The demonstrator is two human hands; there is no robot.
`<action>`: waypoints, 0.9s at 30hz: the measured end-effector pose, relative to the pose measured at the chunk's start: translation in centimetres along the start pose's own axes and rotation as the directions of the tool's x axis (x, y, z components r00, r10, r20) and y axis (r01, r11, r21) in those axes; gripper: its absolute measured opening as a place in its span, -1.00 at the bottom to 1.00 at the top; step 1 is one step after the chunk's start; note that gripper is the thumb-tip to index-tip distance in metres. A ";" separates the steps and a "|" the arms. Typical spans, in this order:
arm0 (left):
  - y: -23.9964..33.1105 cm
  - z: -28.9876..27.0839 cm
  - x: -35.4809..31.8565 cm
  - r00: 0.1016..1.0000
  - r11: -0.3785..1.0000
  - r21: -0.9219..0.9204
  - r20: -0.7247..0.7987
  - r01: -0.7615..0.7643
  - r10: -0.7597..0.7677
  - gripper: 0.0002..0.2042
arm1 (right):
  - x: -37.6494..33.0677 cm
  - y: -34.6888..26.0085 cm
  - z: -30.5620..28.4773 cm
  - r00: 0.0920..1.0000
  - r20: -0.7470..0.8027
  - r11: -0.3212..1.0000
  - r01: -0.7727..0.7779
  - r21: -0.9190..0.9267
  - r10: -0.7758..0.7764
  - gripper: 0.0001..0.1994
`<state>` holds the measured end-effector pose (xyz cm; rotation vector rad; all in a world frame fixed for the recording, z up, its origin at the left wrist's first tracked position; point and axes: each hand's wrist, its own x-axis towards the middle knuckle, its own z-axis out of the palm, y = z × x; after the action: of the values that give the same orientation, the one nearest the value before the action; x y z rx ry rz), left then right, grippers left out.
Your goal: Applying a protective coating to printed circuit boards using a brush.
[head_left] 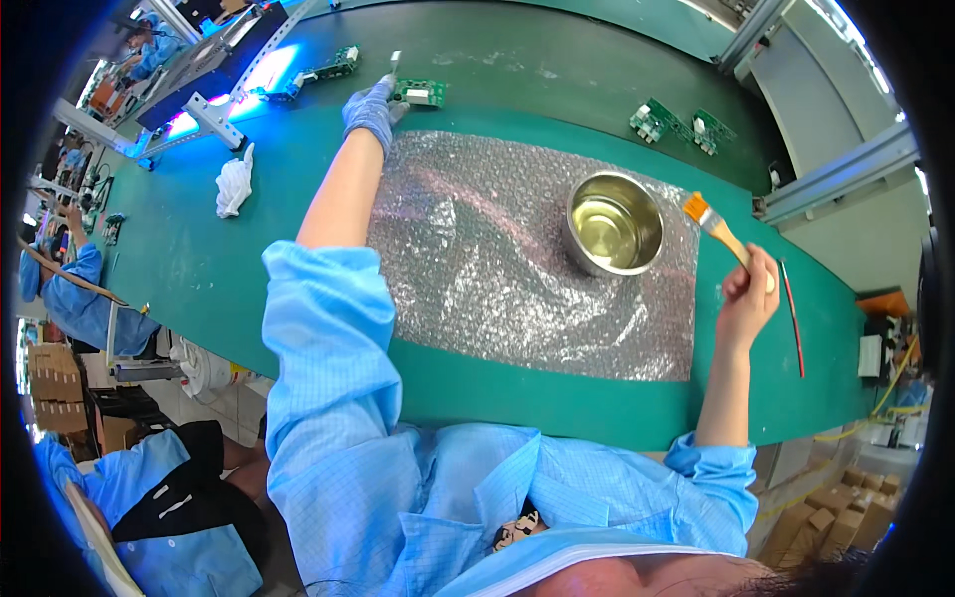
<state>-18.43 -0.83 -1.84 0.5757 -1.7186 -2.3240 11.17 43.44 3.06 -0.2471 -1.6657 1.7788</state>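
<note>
Far to the left of the gloved left hand, a co-worker in blue [80,298] sits beyond the edge of the green work surface [199,279]. Nearer that hand, a crumpled white cloth [235,186] lies to its lower left, while blue light glows around a metal frame [214,121] to its upper left. The left hand [370,112], at the end of an outstretched arm, reaches to the left end of a green circuit board [420,94]; its fingers are partly bent, and whether they grip the board cannot be told. Below and right of the glove spreads a sheet of bubble wrap [477,298]. On it, between the two hands, stands a round metal bowl [614,224] containing pale yellow liquid. More green boards [651,120] lie beyond the bowl, farther out than the right hand. The bare right hand [748,298], its fingers closed around a pale handle, holds a flat brush [731,242] with orange bristles angled up and left, toward the bowl but apart from it. Just right of that hand lies a thin red rod [793,320].
</note>
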 end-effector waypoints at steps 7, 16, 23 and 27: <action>-3.5 4.4 5.4 0.957 0.983 -0.173 0.291 0.059 -0.007 -0.76 | 1.1 2.0 -2.8 0.994 -0.093 0.997 -0.055 0.049 0.059 -0.77; -4.5 22.3 -5.3 0.576 0.437 0.499 0.816 -0.748 0.055 -0.61 | 1.4 1.2 -2.3 0.989 -0.141 0.997 -0.038 0.073 0.048 -0.78; -9.7 30.0 -9.5 -0.128 -0.206 -0.079 0.963 -0.975 0.237 -0.55 | 1.2 1.1 -2.2 0.991 -0.127 0.998 -0.048 0.030 0.052 -0.81; -7.6 30.0 -8.1 0.250 -0.105 0.245 0.967 -0.964 -0.045 -0.58 | 0.9 1.0 -2.5 0.993 -0.109 0.999 -0.036 0.035 0.039 -0.81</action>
<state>-23.10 30.75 0.01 -1.3199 -2.7523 -0.3061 11.53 46.04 1.96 -0.3570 -1.5627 1.7862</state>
